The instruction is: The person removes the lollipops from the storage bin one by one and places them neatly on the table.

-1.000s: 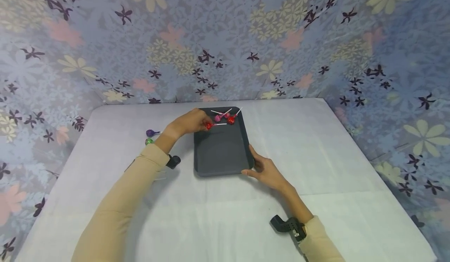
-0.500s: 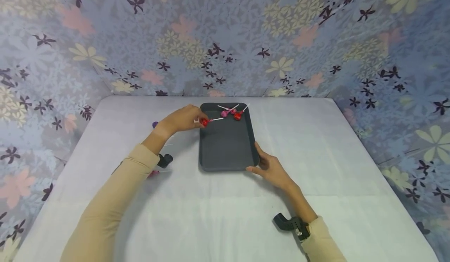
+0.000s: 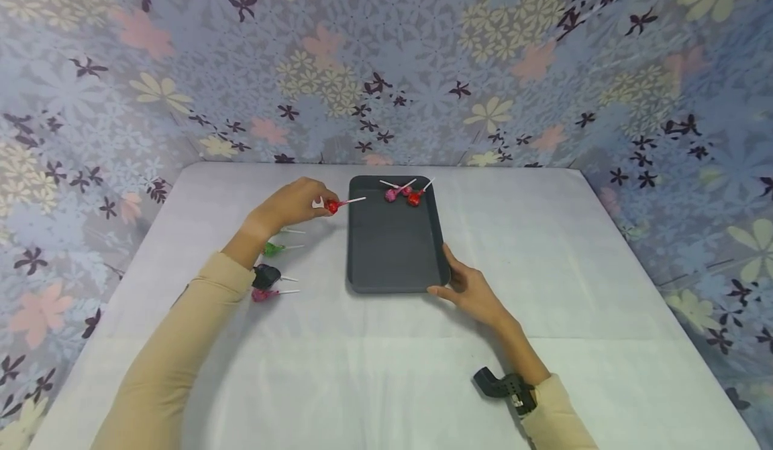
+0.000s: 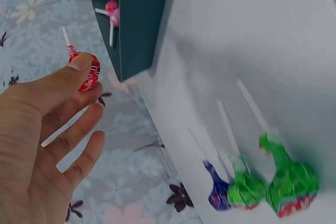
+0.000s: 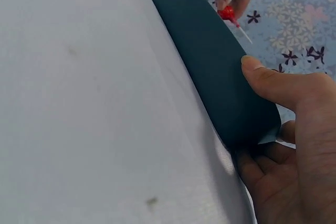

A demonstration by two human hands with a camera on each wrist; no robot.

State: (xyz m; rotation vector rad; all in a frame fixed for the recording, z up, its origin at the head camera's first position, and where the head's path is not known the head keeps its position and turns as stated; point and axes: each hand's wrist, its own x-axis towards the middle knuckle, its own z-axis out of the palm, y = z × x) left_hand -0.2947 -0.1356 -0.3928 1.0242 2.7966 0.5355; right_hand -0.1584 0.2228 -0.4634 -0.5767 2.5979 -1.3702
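My left hand (image 3: 300, 202) pinches a red-wrapped lollipop (image 4: 90, 72) by its round head between thumb and forefinger, its white stick pointing right in the head view. It hovers just left of the dark grey tray (image 3: 395, 249). Inside the tray's far end lie a red lollipop (image 3: 414, 198) and two pink ones (image 3: 391, 195), sticks crossing. My right hand (image 3: 474, 296) grips the tray's near right corner, thumb (image 5: 268, 80) on the near wall and fingers around the corner.
Left of the tray, a row of lollipops lies on the white cloth: a purple one (image 4: 219, 195), two green ones (image 4: 293, 184) and a pink one (image 3: 262, 295), partly hidden by my left arm. A flowered fabric (image 3: 386, 68) rises behind the table.
My left hand has moved left with the red lollipop, from over the tray to outside its left edge. The right hand stays on the tray corner. The head view has shifted slightly.
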